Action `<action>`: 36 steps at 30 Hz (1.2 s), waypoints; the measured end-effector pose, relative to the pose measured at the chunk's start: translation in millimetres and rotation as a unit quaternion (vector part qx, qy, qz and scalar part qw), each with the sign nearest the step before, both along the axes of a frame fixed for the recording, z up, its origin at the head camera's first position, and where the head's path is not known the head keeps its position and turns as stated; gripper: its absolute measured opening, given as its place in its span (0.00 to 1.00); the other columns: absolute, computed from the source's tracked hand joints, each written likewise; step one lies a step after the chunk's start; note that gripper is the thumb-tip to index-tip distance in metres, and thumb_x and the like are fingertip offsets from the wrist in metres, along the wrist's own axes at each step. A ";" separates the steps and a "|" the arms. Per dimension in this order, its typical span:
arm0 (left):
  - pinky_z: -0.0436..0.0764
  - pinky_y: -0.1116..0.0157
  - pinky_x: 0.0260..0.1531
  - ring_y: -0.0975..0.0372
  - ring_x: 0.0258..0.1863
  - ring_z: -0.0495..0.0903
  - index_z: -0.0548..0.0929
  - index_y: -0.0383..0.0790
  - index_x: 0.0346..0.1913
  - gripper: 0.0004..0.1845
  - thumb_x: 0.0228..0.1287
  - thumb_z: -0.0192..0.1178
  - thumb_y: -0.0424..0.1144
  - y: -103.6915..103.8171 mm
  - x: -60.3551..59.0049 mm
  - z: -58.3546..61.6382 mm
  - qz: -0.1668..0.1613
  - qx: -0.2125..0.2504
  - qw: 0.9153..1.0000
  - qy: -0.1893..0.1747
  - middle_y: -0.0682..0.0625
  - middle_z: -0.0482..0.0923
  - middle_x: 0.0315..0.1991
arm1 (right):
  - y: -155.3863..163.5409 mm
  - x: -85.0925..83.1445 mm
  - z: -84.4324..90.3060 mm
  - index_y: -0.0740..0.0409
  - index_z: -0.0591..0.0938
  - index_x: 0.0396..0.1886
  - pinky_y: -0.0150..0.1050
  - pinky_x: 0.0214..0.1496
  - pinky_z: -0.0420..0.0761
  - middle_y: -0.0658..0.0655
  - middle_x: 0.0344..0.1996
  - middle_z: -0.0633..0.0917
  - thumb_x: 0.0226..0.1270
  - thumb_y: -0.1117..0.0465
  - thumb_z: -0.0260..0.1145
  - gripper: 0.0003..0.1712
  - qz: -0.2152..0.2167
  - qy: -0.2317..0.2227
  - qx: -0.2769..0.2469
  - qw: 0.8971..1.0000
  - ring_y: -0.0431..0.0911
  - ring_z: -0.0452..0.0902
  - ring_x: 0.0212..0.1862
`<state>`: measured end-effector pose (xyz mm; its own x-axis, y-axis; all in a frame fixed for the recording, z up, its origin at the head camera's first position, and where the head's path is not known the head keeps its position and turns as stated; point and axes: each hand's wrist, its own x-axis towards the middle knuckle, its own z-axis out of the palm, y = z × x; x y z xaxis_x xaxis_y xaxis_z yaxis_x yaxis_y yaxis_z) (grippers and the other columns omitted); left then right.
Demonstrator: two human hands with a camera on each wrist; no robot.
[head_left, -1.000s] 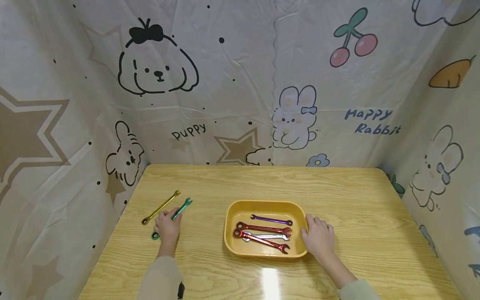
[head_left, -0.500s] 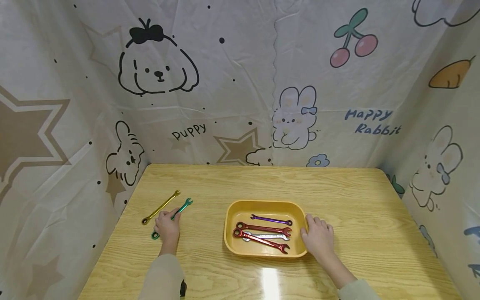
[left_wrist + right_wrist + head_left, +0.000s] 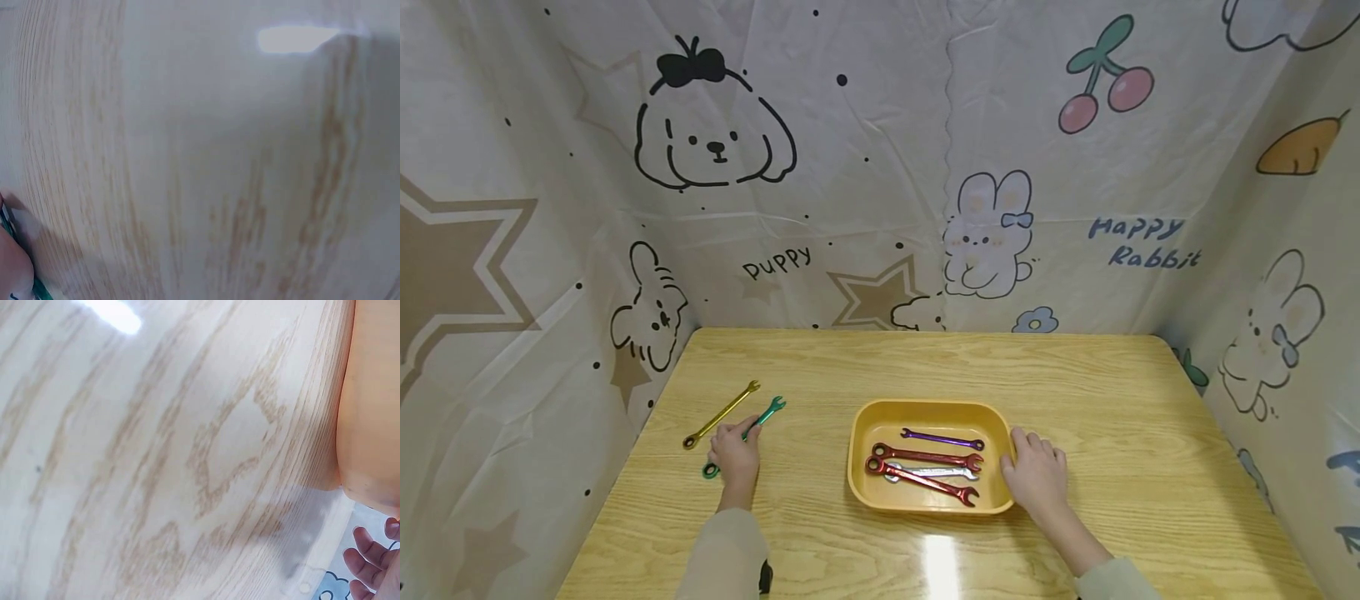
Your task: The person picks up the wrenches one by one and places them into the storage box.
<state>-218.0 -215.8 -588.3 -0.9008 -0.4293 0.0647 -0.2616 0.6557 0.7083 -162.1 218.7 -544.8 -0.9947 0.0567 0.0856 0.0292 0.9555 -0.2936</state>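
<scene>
My left hand point(image 3: 735, 455) lies over the shaft of a green wrench point(image 3: 769, 408) on the wooden table point(image 3: 820, 367), fingers curled round it. Its ends stick out on both sides of the hand. A sliver of that green wrench point(image 3: 39, 290) shows beside a fingertip in the left wrist view. A gold wrench point(image 3: 721, 413) lies just to its left, untouched. My right hand point(image 3: 1036, 471) rests with relaxed fingers against the right wall of a yellow tray point(image 3: 925, 407). In the tray lie a purple wrench point(image 3: 942, 439), two red wrenches point(image 3: 925, 456) and a silver one point(image 3: 936, 472).
Cartoon-printed fabric walls point(image 3: 880, 208) enclose the table at the back and on both sides. The tray wall point(image 3: 375, 394) and my right fingers point(image 3: 369, 550) fill the right edge of the right wrist view. Bare wood lies behind the tray and to its right.
</scene>
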 end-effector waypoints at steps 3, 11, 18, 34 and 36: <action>0.54 0.46 0.48 0.44 0.47 0.63 0.80 0.39 0.51 0.15 0.64 0.55 0.39 -0.6 -0.6 -1.5 0.000 -0.006 1.000 0.000 0.35 0.67 0.45 | -0.1 -0.6 0.0 0.62 0.71 0.54 0.58 0.51 0.62 0.65 0.43 0.77 0.60 0.56 0.56 0.23 -0.001 -0.001 0.000 1.000 0.60 0.70 0.47; 0.54 0.47 0.46 0.43 0.46 0.63 0.78 0.43 0.53 0.15 0.65 0.53 0.40 -1.7 0.0 -1.3 -0.026 -0.028 0.999 -0.004 0.34 0.67 0.46 | -0.3 -1.0 -0.1 0.61 0.71 0.53 0.58 0.52 0.61 0.65 0.43 0.77 0.60 0.56 0.56 0.22 -0.003 -0.005 0.001 1.000 0.60 0.70 0.47; 0.55 0.48 0.44 0.45 0.45 0.63 0.78 0.44 0.53 0.15 0.65 0.53 0.40 -0.6 1.3 -2.0 -0.027 -0.049 0.998 0.001 0.36 0.67 0.45 | -0.4 -0.7 -0.2 0.61 0.71 0.53 0.58 0.50 0.62 0.65 0.42 0.77 0.60 0.57 0.56 0.22 -0.002 -0.003 -0.001 1.000 0.60 0.70 0.47; 0.59 0.50 0.43 0.46 0.43 0.66 0.78 0.44 0.53 0.15 0.66 0.52 0.40 -2.5 3.7 -4.5 -0.031 -0.065 0.997 0.019 0.36 0.68 0.45 | -0.6 -0.6 0.8 0.62 0.71 0.53 0.58 0.51 0.62 0.65 0.43 0.77 0.60 0.57 0.56 0.23 -0.001 -0.003 -0.001 1.000 0.60 0.71 0.47; 0.59 0.50 0.44 0.46 0.43 0.67 0.77 0.43 0.54 0.15 0.66 0.52 0.40 -3.3 4.0 -4.7 -0.033 -0.061 0.997 0.020 0.36 0.68 0.45 | -0.8 -0.6 0.6 0.62 0.71 0.54 0.58 0.51 0.62 0.65 0.43 0.77 0.60 0.56 0.56 0.23 -0.001 -0.001 -0.001 1.000 0.60 0.71 0.47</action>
